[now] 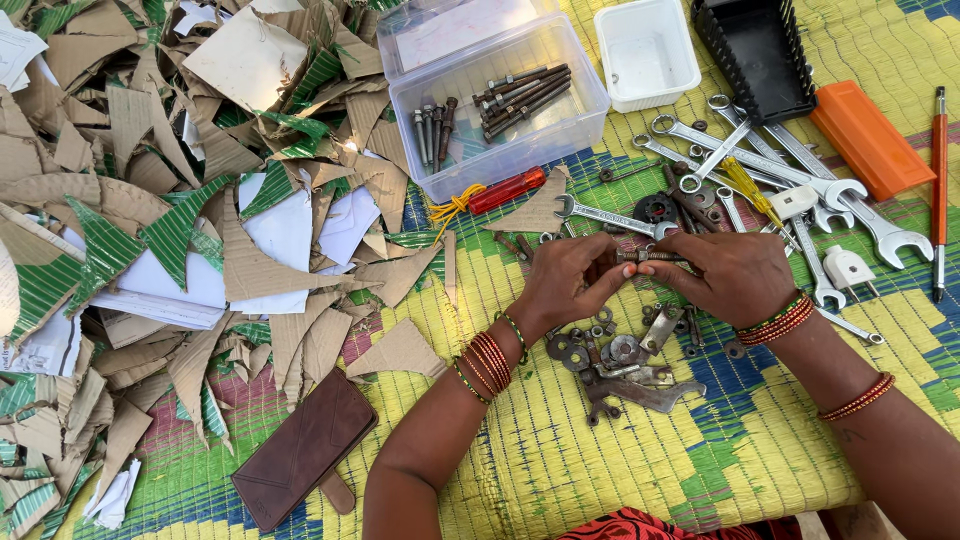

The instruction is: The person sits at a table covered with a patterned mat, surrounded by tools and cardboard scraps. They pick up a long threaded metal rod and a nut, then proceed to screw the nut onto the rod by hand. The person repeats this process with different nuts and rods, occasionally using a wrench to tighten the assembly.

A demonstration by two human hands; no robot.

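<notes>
My left hand (568, 280) and my right hand (733, 275) meet over a woven yellow and green mat (620, 460). Between their fingertips they hold a short rusty threaded bolt (650, 256), lying level, with a nut on it. Just below my hands lies a heap of rusty nuts, washers and small metal pieces (620, 360). Red and green bangles sit on both wrists.
Several spanners (790, 170) lie at the right. A clear plastic box of bolts (500, 100), a white tub (645, 50), a black tray (755, 50), an orange case (870, 140) and a screwdriver (938, 190) sit at the back. Cardboard scraps (180, 190) and a brown wallet (305, 450) cover the left.
</notes>
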